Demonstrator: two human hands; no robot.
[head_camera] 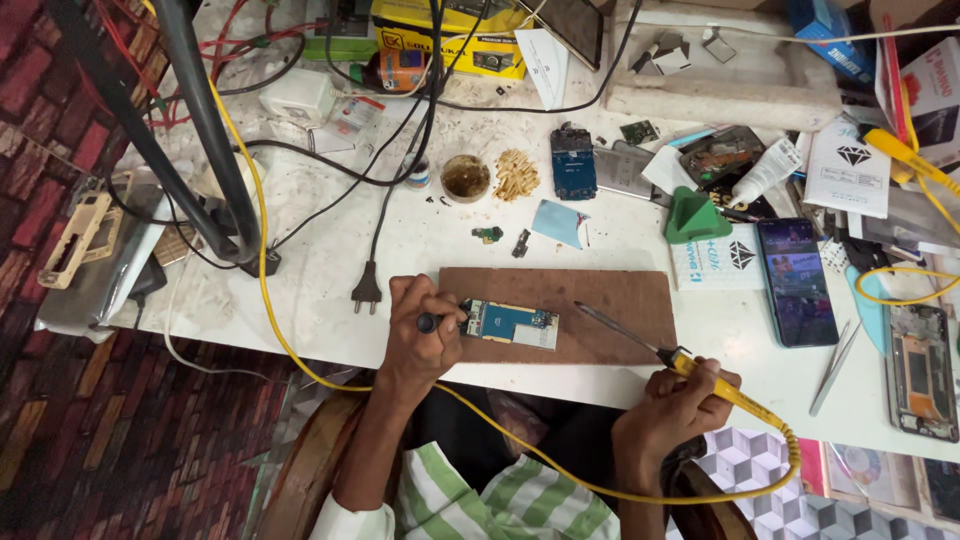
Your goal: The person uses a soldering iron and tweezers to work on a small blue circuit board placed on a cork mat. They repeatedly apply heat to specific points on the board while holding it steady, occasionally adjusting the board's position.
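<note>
- Now we see the brown work board (610, 300) lying near the front edge of the white tabletop (330, 300), with bare board open to the right of the phone circuit board (512, 323).
- Clutter crowds the far and right sides: a smartphone (797, 280), tweezers (835, 367), a green stand (693, 217).
- We have our left hand (420, 335) with fingers closed around a small dark tool (430, 322), its end touching the circuit board's left edge.
- Our right hand (680, 400) has its fingers wrapped around the yellow soldering iron (700, 375); its tip (582, 308) sits just right of the circuit board, apart from it.
</note>
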